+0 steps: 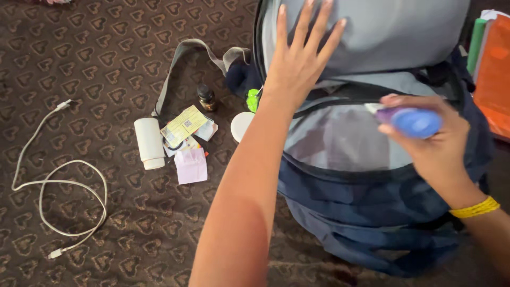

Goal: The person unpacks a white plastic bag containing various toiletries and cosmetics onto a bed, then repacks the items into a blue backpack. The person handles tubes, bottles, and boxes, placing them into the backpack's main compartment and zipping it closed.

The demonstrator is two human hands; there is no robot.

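The left hand (300, 58) lies flat, fingers spread, on the upper flap of the grey and navy fabric backpack (372, 159); it should keep that panel pinned. The right hand (430, 141) pinches a small blue-capped purple tube (411, 121) over the bag's open pocket, whose contents are hidden

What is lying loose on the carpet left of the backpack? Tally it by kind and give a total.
White cable: 1
White cylinder container: 1
Small dark bottle: 1
Round white lid: 1
Pile of cards and papers: 1, pieces too overlapped to count
Total: 5
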